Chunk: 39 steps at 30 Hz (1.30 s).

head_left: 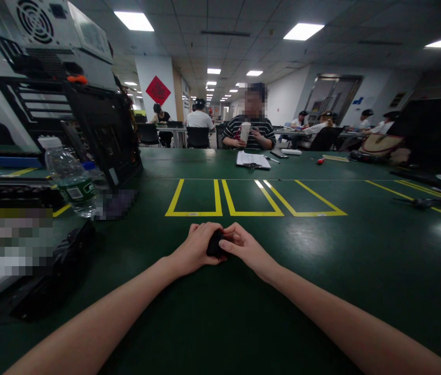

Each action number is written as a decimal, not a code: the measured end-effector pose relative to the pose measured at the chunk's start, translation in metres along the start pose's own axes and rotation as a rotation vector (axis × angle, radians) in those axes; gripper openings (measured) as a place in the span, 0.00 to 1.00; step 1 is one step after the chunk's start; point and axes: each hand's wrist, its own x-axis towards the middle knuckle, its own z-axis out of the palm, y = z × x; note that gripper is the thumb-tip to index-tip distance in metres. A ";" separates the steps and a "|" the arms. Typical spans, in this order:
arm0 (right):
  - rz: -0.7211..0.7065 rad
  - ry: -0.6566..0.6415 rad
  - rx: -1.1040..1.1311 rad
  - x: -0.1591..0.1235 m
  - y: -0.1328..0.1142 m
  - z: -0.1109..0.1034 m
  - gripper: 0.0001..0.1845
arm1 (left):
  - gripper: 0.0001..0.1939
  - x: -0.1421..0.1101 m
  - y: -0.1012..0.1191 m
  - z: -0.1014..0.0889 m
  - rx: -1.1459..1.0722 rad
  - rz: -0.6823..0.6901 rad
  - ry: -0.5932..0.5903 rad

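- Now, a black object [214,246] sits between left hand [196,248] and right hand [244,244], partly covered; direction and long axis unclear.
- Left hand: curled around it.
- Right hand: thumb and fingers pinching its edge.

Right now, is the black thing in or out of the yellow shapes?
Out: left hand and right hand hold the black thing, nearer than the yellow shapes.

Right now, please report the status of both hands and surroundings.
Left hand around black object. Right hand touching it. Yellow tape outlines beyond; bottle stands apart at left.
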 end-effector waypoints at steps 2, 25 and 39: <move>0.028 0.017 -0.007 0.001 0.002 0.000 0.15 | 0.26 0.000 0.000 0.000 -0.003 0.005 -0.006; 0.061 0.031 -0.021 -0.001 0.003 0.000 0.17 | 0.27 -0.001 -0.006 0.005 -0.021 0.001 0.001; 0.053 0.073 -0.002 0.000 0.004 0.001 0.16 | 0.26 -0.001 -0.004 0.004 -0.011 0.001 0.003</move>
